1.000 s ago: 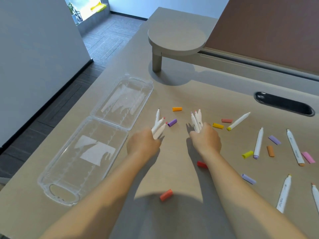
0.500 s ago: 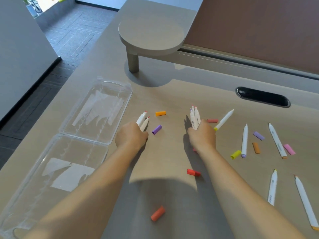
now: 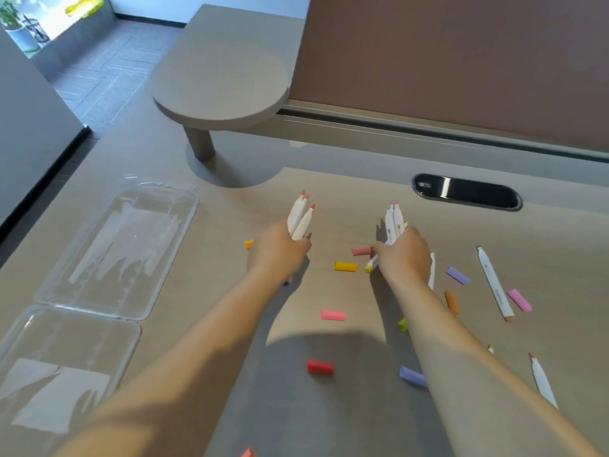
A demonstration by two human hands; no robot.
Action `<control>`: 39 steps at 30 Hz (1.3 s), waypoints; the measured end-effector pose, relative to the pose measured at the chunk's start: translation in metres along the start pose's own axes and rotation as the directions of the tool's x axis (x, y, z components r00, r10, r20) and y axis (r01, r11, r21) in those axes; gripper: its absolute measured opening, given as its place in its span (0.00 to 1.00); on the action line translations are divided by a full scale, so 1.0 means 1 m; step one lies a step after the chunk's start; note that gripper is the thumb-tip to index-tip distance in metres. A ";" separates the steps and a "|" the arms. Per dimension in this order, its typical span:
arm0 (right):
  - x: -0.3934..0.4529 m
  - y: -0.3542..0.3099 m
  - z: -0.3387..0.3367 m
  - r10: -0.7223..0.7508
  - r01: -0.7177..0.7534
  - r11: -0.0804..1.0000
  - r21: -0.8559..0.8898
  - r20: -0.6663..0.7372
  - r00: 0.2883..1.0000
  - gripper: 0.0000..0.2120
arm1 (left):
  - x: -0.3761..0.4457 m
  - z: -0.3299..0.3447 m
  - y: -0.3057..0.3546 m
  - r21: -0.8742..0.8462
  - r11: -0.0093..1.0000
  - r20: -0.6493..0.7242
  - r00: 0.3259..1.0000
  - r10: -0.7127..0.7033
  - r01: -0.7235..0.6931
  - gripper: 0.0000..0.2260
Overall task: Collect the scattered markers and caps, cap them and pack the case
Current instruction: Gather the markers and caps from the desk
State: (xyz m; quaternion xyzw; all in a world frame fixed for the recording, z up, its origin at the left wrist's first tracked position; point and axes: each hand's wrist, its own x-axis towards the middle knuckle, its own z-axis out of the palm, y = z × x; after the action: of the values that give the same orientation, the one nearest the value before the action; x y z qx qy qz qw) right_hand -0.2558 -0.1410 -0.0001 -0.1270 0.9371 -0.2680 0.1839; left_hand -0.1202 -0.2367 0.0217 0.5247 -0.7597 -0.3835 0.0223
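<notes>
A: Far left of the desk (image 3: 204, 324)?
B: One clear case (image 3: 99, 291), lying open, both halves flat, nothing in them.

A: Next item?
B: Left hand (image 3: 278, 250), closed in a fist round a bunch of uncapped markers (image 3: 299, 219), tips up, reddish. An orange cap (image 3: 248, 244) showed just left of the hand; a purple cap (image 3: 286, 284) peeked from under the wrist.

A: Between the hands?
B: A yellow cap (image 3: 345, 266) and a salmon cap (image 3: 362, 251), the salmon one touching the right fingertips. Nearer the person: a pink cap (image 3: 333, 315) and a red cap (image 3: 319, 367).

A: Right hand?
B: Right hand (image 3: 403, 255), closed round a second bunch (image 3: 393, 222), tips up. A yellow-tipped marker (image 3: 370, 266) lay under it; whether it was gripped, I could not tell.

A: Right of that?
B: Loose on the desk: a lilac cap (image 3: 457, 275), a brown cap (image 3: 451, 301), a long marker (image 3: 495, 285), a mauve cap (image 3: 519, 300). Near the forearm: a lime cap (image 3: 402, 324), a violet cap (image 3: 412, 377), one more marker (image 3: 543, 382).
</notes>
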 end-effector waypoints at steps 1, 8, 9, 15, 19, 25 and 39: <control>0.005 0.002 -0.001 0.013 -0.013 1.000 -0.020 0.020 1.000 0.16 | 0.002 0.004 0.005 -0.006 1.000 0.020 1.000 -0.002 0.002 0.05; 0.019 0.004 -0.007 0.111 -0.109 0.994 -0.033 0.079 0.991 0.15 | 0.005 0.015 0.018 -0.036 0.999 0.031 0.999 -0.017 0.018 0.07; 0.018 0.006 -0.009 0.113 -0.112 0.994 -0.019 0.082 0.990 0.15 | 0.003 0.015 0.018 -0.043 0.999 0.037 0.999 -0.019 0.021 0.06; -0.003 0.027 -0.047 0.056 -0.058 0.997 0.053 0.041 0.998 0.10 | -0.018 0.031 0.030 -0.079 0.996 0.132 0.991 -0.032 0.043 0.06; -0.018 0.055 -0.077 0.080 -0.071 0.970 0.233 -0.027 0.996 0.06 | -0.039 0.056 0.047 -0.045 0.998 0.190 0.981 0.041 -0.033 0.07; -0.015 0.094 -0.112 0.094 -0.080 0.978 0.191 -0.063 0.994 0.05 | -0.051 0.087 0.079 -0.014 1.000 0.231 0.973 0.018 -0.015 0.09; 0.066 0.118 -0.114 0.016 0.010 0.983 -0.183 0.141 0.990 0.15 | -0.026 0.158 0.116 0.238 0.969 0.131 0.986 -0.100 0.067 0.08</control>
State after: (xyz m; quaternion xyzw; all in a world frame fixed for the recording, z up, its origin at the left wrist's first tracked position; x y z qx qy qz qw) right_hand -0.3783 -0.0139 0.0066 -0.1606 0.9425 -0.1707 0.2383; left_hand -0.2674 -0.1091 -0.0094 0.5266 -0.7762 -0.3289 -0.1095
